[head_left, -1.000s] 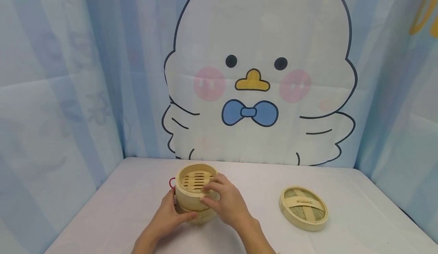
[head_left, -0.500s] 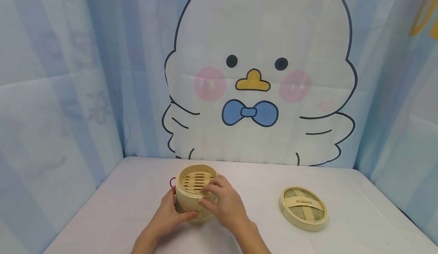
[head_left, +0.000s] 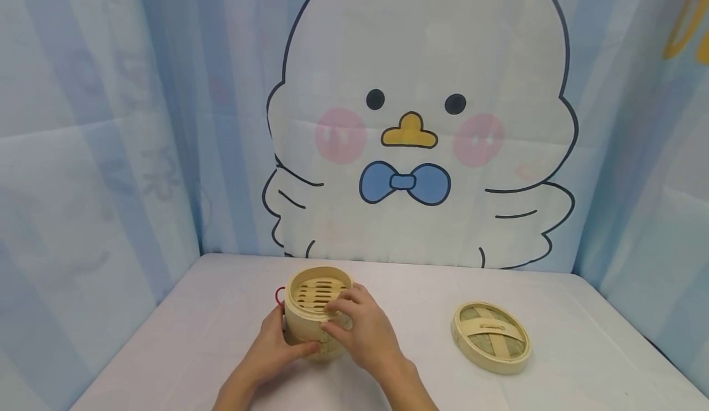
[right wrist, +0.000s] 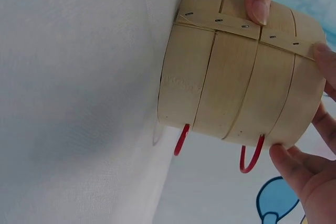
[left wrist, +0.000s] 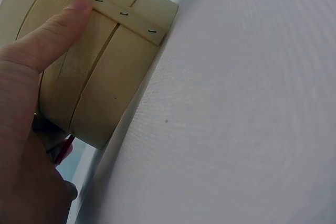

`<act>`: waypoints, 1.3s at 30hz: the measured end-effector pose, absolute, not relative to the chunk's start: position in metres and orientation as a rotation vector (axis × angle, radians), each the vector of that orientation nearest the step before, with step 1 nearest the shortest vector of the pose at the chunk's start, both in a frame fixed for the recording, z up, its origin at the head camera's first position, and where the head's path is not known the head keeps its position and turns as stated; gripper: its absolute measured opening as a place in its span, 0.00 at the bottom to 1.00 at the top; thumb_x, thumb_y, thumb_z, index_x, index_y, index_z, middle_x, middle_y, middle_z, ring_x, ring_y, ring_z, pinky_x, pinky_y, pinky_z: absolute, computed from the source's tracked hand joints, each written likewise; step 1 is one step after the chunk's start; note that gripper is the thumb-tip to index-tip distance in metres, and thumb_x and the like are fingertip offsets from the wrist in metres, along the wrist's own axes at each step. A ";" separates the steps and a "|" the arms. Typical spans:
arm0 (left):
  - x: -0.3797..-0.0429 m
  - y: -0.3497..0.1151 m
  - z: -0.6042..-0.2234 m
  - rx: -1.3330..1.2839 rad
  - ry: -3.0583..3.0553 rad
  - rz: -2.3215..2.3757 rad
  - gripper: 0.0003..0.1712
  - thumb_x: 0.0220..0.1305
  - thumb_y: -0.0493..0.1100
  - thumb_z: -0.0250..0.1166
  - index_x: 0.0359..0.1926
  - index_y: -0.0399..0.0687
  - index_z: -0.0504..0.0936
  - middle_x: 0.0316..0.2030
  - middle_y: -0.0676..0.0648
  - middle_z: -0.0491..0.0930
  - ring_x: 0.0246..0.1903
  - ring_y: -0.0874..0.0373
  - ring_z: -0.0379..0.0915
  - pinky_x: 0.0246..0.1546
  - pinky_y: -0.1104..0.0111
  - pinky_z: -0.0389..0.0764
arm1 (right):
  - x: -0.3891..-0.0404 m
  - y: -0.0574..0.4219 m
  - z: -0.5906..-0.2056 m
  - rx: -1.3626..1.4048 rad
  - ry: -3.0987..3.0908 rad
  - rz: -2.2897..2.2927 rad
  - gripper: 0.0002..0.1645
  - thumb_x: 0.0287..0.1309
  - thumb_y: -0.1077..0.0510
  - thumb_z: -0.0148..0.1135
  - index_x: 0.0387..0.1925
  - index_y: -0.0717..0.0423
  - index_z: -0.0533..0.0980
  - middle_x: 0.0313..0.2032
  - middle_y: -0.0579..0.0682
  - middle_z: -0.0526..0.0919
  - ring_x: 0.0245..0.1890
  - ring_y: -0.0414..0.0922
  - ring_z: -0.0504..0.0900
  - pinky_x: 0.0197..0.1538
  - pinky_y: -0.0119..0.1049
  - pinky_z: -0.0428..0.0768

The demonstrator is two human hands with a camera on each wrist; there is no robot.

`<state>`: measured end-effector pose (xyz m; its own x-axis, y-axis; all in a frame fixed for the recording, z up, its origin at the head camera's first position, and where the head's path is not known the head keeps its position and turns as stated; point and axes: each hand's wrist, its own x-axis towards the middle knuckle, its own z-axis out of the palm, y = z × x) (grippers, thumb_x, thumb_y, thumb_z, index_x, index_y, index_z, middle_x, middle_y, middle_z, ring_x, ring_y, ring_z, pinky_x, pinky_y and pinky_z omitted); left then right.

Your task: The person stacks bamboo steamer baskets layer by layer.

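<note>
Steadying the two-tier bamboo steamer (head_left: 303,323) occupied both hands. At its 8 o'clock, the left hand (head_left: 271,351) gripped the lower tier (right wrist: 212,85); at 4 o'clock, the right hand (head_left: 370,330) pinched the upper tier (right wrist: 286,80). The steamer stood upright between 6 and 7 o'clock in the head view. Good practice called for a firm lower hold, light pressure above and aligned stapled seams. The lid (head_left: 492,337) lay apart at the steamer's 3 o'clock; the backdrop (head_left: 410,226) hung at 12.
</note>
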<state>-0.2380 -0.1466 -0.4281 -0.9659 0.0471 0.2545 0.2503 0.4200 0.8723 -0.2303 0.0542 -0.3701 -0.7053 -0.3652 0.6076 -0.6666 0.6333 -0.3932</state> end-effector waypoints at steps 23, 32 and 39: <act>-0.235 -0.159 -0.411 -0.120 -2.591 -1.548 0.78 0.45 0.57 0.83 0.78 0.32 0.37 0.76 0.26 0.40 0.73 0.28 0.39 0.67 0.36 0.54 | -0.223 0.078 -0.362 0.839 -2.447 0.774 0.31 0.58 0.42 0.73 0.62 0.45 0.80 0.64 0.55 0.76 0.65 0.68 0.69 0.59 0.66 0.72; -0.233 -0.153 -0.398 -0.167 -2.572 -1.483 0.77 0.45 0.58 0.83 0.79 0.39 0.38 0.77 0.31 0.41 0.74 0.31 0.38 0.67 0.35 0.51 | -0.218 0.098 -0.361 0.786 -2.479 0.717 0.35 0.56 0.43 0.75 0.64 0.44 0.78 0.66 0.53 0.74 0.67 0.66 0.68 0.61 0.66 0.70; -0.230 -0.145 -0.393 -0.239 -2.501 -1.469 0.76 0.44 0.57 0.84 0.79 0.41 0.41 0.77 0.32 0.41 0.74 0.34 0.42 0.67 0.37 0.56 | -0.215 0.113 -0.362 0.731 -2.521 0.724 0.37 0.55 0.44 0.76 0.66 0.43 0.77 0.67 0.52 0.73 0.68 0.62 0.68 0.63 0.65 0.69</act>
